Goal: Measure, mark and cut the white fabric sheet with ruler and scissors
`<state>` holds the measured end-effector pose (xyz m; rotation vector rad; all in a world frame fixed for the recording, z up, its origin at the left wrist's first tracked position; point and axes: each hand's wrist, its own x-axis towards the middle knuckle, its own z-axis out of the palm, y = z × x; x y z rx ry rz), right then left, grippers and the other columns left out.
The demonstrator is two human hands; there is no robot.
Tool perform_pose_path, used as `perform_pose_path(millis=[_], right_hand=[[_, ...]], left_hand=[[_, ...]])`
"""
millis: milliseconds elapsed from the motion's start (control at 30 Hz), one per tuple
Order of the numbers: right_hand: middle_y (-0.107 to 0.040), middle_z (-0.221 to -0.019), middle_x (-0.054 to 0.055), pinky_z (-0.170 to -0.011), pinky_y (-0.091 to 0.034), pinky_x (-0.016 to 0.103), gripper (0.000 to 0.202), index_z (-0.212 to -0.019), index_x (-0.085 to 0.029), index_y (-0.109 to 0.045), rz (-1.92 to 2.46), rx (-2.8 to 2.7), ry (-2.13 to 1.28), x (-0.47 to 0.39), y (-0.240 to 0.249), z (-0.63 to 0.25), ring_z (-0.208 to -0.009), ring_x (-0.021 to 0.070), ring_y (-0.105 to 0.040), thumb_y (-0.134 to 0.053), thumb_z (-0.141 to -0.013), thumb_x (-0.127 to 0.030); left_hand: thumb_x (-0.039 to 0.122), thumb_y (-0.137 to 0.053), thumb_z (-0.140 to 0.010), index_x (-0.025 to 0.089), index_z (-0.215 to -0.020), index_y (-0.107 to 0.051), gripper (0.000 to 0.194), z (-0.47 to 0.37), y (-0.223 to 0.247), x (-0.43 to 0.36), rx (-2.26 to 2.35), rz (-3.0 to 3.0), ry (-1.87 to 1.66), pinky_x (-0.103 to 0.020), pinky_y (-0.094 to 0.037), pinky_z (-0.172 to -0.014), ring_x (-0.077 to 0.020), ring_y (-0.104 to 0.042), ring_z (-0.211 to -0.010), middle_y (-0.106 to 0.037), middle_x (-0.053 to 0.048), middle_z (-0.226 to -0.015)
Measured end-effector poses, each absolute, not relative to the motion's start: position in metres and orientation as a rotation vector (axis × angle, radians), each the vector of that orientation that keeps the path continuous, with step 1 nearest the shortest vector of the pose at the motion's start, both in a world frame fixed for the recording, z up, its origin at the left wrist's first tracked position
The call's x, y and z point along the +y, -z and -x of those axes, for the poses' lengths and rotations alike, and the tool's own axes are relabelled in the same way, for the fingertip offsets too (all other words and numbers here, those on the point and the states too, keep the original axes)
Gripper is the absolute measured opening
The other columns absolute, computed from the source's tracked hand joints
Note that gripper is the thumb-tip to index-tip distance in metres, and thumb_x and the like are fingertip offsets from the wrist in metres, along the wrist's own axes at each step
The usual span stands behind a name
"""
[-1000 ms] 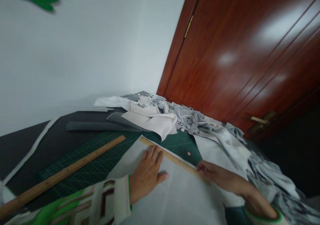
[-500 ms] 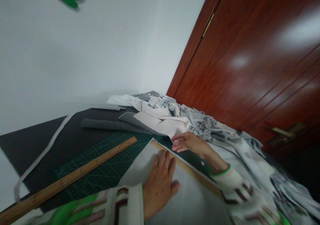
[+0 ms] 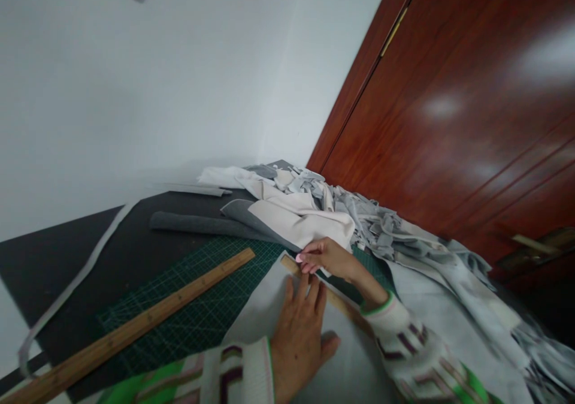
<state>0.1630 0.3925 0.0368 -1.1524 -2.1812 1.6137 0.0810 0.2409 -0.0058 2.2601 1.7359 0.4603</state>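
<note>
My left hand (image 3: 300, 335) lies flat with fingers spread on a pale grey-white sheet of fabric (image 3: 256, 308). Its fingertips press on a wooden ruler (image 3: 344, 308) laid along the sheet's edge. Just beyond those fingertips, my right hand (image 3: 330, 259) is closed in a pinch at the ruler's far end. A small pink piece that looks like tailor's chalk (image 3: 299, 259) shows between its thumb and fingers. Beneath the sheet is a green gridded cutting mat (image 3: 202, 299).
A longer wooden ruler (image 3: 148, 320) crosses the mat on the left. Behind lie a dark grey fabric roll (image 3: 197, 223) and folded pale fabric (image 3: 305, 215). Fabric scraps (image 3: 377, 221) are heaped by the brown door (image 3: 449, 104). A pale strip (image 3: 90, 260) curves along the black table (image 3: 126, 242).
My right hand has gone from loosely open to a pinch and moved left to the ruler's end. A pink spot seen by its wrist no longer shows there. My left hand stays on the ruler.
</note>
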Motion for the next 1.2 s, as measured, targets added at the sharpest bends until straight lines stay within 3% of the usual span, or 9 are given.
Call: perform_pose_path(millis=[100,300,500,600,833,1200], right_hand=[[-0.068,-0.061,-0.001,-0.062,-0.049,0.025,0.043,-0.071,-0.014,-0.070,1.158,-2.222,-1.480,0.395,-0.034,-0.161,-0.057,0.0098,-0.060,-0.083,-0.065,-0.055],[-0.061,-0.057,-0.004,-0.056,-0.042,0.024,0.019,-0.069,-0.016,-0.066,1.113,-2.360,-1.220,0.397,-0.030,-0.161,-0.053,0.0105,-0.054,-0.067,-0.083,-0.028],[-0.057,-0.061,-0.003,-0.057,-0.039,0.024,0.016,-0.072,-0.015,-0.065,1.032,-2.494,-1.068,0.390,-0.029,-0.162,-0.057,0.0113,-0.051,-0.062,-0.086,-0.023],[-0.056,-0.061,-0.003,-0.056,-0.038,0.024,0.017,-0.076,-0.014,-0.066,1.022,-2.523,-1.019,0.388,-0.031,-0.162,-0.057,0.0115,-0.051,-0.060,-0.088,-0.024],[-0.055,-0.063,-0.004,-0.060,-0.035,0.023,0.018,-0.072,-0.016,-0.065,0.958,-2.604,-0.831,0.379,-0.037,-0.158,-0.061,0.0112,-0.049,-0.061,-0.089,-0.019],[-0.068,-0.072,0.004,-0.064,-0.037,0.025,0.017,-0.079,-0.014,-0.070,0.953,-2.658,-0.580,0.374,-0.027,-0.145,-0.066,0.0141,-0.056,-0.058,-0.090,-0.015]], left_hand=[[0.047,-0.052,-0.094,0.002,-0.153,-0.037,0.075,-0.082,0.007,0.242,1.754,-2.249,-0.455,-0.059,-0.017,-0.123,-0.0393,-0.011,-0.153,-0.024,-0.023,-0.164],[0.040,-0.056,-0.091,0.002,-0.151,-0.039,0.073,-0.086,0.012,0.239,1.826,-2.262,-0.489,-0.065,-0.020,-0.120,-0.0425,-0.017,-0.151,-0.028,-0.027,-0.161],[0.030,-0.060,-0.087,-0.003,-0.152,-0.034,0.077,-0.091,0.010,0.237,1.869,-2.187,-0.373,-0.059,-0.021,-0.121,-0.0421,-0.013,-0.151,-0.022,-0.030,-0.161],[0.029,-0.063,-0.086,-0.001,-0.153,-0.034,0.078,-0.094,0.016,0.238,1.966,-2.210,-0.349,-0.064,-0.025,-0.118,-0.0442,-0.017,-0.150,-0.021,-0.030,-0.160],[0.058,-0.050,-0.096,-0.001,-0.151,-0.037,0.082,-0.098,0.018,0.239,2.025,-2.286,-0.181,-0.067,-0.035,-0.113,-0.0454,-0.025,-0.148,-0.029,-0.035,-0.156],[0.061,-0.051,-0.095,0.005,-0.153,-0.037,0.082,-0.094,0.009,0.240,1.985,-2.256,-0.121,-0.068,-0.033,-0.113,-0.0467,-0.026,-0.147,-0.032,-0.034,-0.156]])
